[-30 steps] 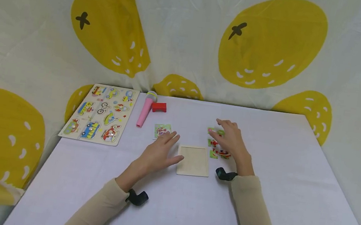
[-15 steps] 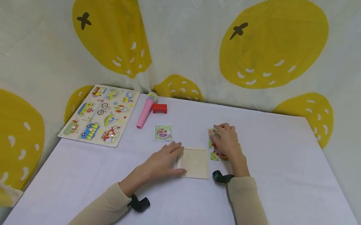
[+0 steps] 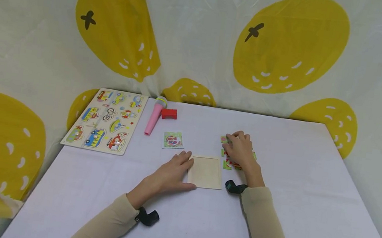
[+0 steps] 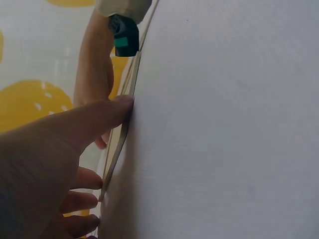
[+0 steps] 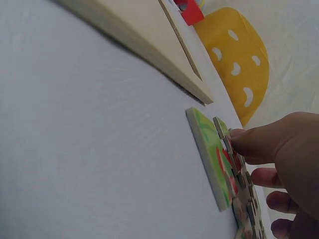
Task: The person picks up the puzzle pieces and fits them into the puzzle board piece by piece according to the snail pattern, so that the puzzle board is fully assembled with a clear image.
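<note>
A shallow wooden puzzle tray (image 3: 206, 173) lies bare on the table, with a raised rim. My left hand (image 3: 170, 174) rests at its left side with fingers extended. In the left wrist view, the thumb (image 4: 117, 107) touches the tray's near edge. To the right of the tray, my right hand (image 3: 242, 152) bends over a cluster of red and green jigsaw pieces (image 3: 227, 165), hiding much of it. In the right wrist view, the thumb (image 5: 249, 143) meets a piece's edge and the other fingers curl on the far side. A larger green and red piece (image 5: 212, 154) lies nearest that camera.
A small picture card (image 3: 173, 140) lies behind the left hand. Farther back are a pink toy microphone (image 3: 154, 118) and a red block (image 3: 169, 114). A vehicle puzzle board (image 3: 105, 122) occupies the back left. A patterned cloth (image 3: 194, 35) hangs behind the white table (image 3: 317, 204).
My right hand has lowered onto the jigsaw pieces, its fingers drawing in. The left hand has come down from above the table to the tray's left edge. The tray stays almost in place.
</note>
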